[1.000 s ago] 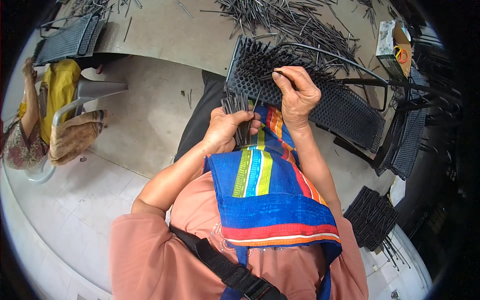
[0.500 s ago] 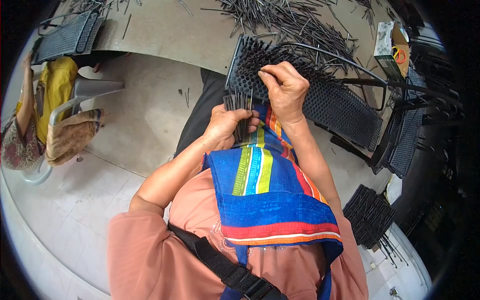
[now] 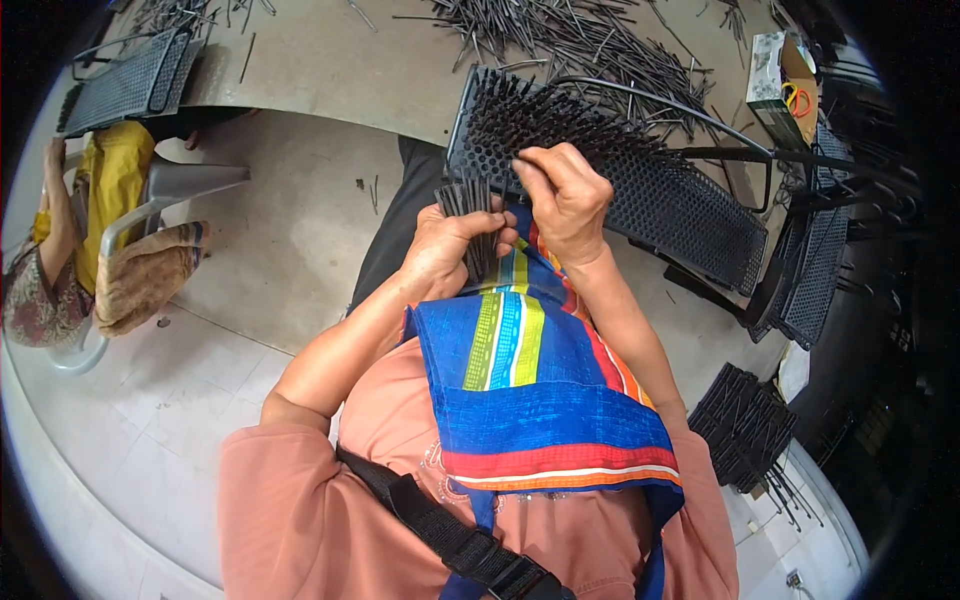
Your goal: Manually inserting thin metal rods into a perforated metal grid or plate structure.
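Note:
My left hand [image 3: 440, 245] is closed around an upright bundle of thin dark sticks [image 3: 470, 205], the thumb pressed across its front. Just right of it, my right hand [image 3: 572, 205] is held in a pinch at the near edge of a black perforated panel [image 3: 690, 215]. Whatever its fingertips hold is too small or hidden to make out. Many short dark sticks [image 3: 530, 110] stand up out of the holes over the panel's left and far part. Bare holes show along its near side and right end. A bent metal rod frame [image 3: 650, 95] runs along the panel's far side.
Loose dark sticks [image 3: 590, 40] lie heaped on the table [image 3: 330, 75] behind the panel. A cardboard box [image 3: 782, 85] with orange-handled scissors stands far right. More perforated panels [image 3: 815, 260] lean at right. At left, another person [image 3: 50, 240] sits by a similar panel [image 3: 135, 85].
My right hand has shifted slightly left and down along the panel, still pinched. My left hand with the stick bundle has moved slightly left.

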Available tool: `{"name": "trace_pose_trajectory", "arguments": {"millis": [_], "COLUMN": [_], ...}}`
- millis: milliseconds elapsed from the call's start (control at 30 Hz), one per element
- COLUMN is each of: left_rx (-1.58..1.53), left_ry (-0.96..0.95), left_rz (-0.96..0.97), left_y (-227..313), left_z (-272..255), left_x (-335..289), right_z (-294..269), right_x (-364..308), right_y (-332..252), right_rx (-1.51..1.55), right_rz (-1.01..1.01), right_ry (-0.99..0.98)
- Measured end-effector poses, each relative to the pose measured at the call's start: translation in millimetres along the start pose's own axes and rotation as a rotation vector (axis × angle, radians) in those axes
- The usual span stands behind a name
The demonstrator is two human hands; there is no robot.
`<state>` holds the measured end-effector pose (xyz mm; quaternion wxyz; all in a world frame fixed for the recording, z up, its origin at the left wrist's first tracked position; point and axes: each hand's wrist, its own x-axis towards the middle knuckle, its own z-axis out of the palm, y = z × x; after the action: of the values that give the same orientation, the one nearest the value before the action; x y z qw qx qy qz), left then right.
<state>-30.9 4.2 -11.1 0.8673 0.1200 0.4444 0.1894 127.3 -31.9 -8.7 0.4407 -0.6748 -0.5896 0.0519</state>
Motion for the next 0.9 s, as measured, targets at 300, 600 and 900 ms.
{"name": "trace_pose_trajectory", "arguments": {"millis": [300, 600, 900], "left_rx": [0.101, 0.098, 0.068], "left_ry": [0.071, 0.073, 0.055], "left_rz": [-0.035, -0.032, -0.053], "left_y": [-5.5, -6.3, -5.2], "left_z": [4.1, 8.1, 3.9], "left_x": [6.8, 5.7, 5.6], "right_z": [-8.5, -5.1, -11.1], "right_x": [-3.0, 11.4, 1.3], "right_y": [2.4, 14.6, 7.7], "right_rx": [0.578, 0.227, -0.233], "right_rz": [0.551, 0.213, -0.035], "right_ry": [0.161, 0.256, 0.01]}}
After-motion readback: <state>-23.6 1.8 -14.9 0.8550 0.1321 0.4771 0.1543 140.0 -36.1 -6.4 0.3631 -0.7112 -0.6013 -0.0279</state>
